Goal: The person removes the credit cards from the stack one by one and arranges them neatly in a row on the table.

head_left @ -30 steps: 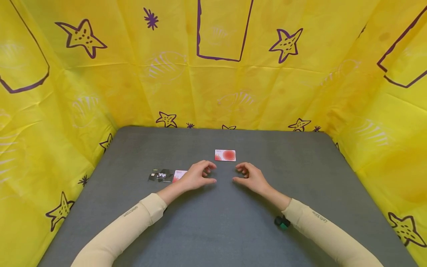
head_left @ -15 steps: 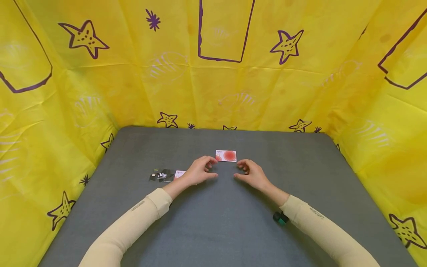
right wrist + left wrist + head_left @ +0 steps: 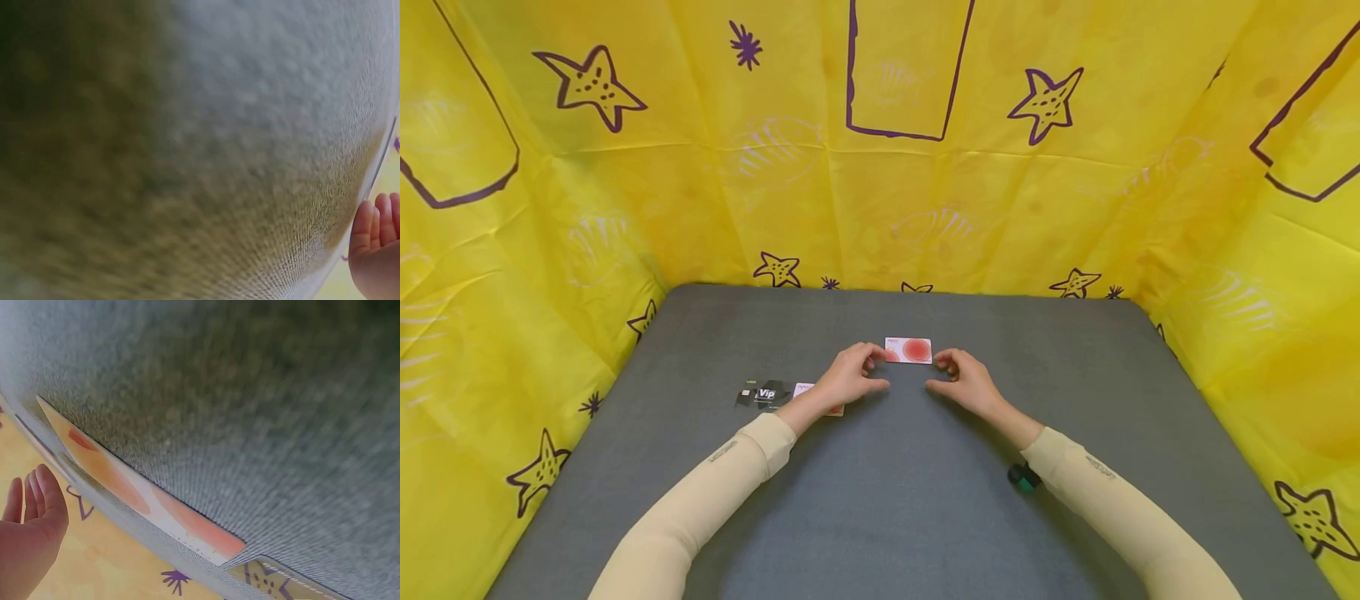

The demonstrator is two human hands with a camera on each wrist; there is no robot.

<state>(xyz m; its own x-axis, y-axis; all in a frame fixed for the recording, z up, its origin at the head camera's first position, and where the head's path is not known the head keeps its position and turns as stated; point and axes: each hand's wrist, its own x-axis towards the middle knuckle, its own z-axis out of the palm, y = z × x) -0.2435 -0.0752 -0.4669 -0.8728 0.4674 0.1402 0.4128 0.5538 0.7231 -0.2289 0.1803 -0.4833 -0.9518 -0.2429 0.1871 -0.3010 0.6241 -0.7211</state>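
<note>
A white card with red circles (image 3: 908,351) lies flat on the grey table, between the two hands in the head view. My left hand (image 3: 850,375) has its fingers loosely bent, fingertips right at the card's left edge and thumb apart from them. On the other side my right hand (image 3: 967,383) mirrors it, fingertips close to the right edge. Under the left wrist lies a second red-and-white card (image 3: 802,388), partly hidden by the hand; the left wrist view shows this red-and-white card (image 3: 144,494) at a slant. Beside it is a black Vip card (image 3: 767,395).
The grey table (image 3: 880,508) reaches back to a yellow curtain (image 3: 700,208) with starfish drawings, which encloses it at the back and both sides. A dark and green wrist device (image 3: 1023,478) shows below the right sleeve.
Both hands have moved forward, away from the body, to either side of the red-circled card. More of the second card now shows beside the left wrist. The cards stay in place.
</note>
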